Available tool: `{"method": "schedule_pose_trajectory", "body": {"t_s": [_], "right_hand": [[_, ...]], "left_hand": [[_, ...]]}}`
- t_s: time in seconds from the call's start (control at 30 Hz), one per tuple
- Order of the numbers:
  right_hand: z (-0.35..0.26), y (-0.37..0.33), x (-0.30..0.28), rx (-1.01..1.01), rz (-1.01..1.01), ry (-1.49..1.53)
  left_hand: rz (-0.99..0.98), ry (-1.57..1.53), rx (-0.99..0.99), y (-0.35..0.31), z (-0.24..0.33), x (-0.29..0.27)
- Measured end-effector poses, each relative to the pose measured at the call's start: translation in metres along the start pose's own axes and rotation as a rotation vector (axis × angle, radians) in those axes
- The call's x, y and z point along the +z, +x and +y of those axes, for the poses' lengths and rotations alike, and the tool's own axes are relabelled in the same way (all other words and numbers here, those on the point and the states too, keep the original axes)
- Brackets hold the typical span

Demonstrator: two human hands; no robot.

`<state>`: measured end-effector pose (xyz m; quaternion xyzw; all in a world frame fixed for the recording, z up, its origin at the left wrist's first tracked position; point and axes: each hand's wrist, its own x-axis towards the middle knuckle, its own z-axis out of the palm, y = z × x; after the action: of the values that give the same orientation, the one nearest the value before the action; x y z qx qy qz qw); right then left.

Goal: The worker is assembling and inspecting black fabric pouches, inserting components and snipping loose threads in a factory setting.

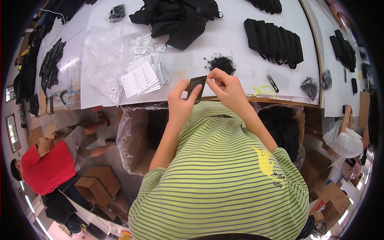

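My left hand grips a small stack of black hang tags between thumb and fingers, just over the table's near edge. Beside the tags' upper corner, my right hand is closed in a pinch; whatever thin thing it may hold is too small to make out. Just beyond my right hand lies a tangled heap of black tag strings. Left of my hands, white printed cards lie in a loose pile, with smaller white labels behind them.
Black garments lie at the table's far side, and a row of folded black pieces at the right. Thread snips rest near a yellow-green strip. Clear plastic covers the left. A person in red is at left, another in white at right.
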<state>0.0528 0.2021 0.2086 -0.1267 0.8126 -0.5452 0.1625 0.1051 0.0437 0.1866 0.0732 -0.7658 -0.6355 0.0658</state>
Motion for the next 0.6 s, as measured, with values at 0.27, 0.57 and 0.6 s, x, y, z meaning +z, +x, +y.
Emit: {"method": "schedule_pose_trajectory", "body": {"t_s": [0.27,0.57,0.6], "right_hand": [[0.000,0.001,0.006,-0.161,0.203,-0.300],[0.011,0.016,-0.012,-0.055,0.115,0.088],[0.012,0.017,-0.015,-0.057,0.117,0.089]], "left_hand": [[0.024,0.148,0.097,0.005,0.001,0.007],[-0.007,0.121,0.151,0.022,0.010,0.007],[-0.043,0.097,0.158,0.026,0.010,0.008]]}}
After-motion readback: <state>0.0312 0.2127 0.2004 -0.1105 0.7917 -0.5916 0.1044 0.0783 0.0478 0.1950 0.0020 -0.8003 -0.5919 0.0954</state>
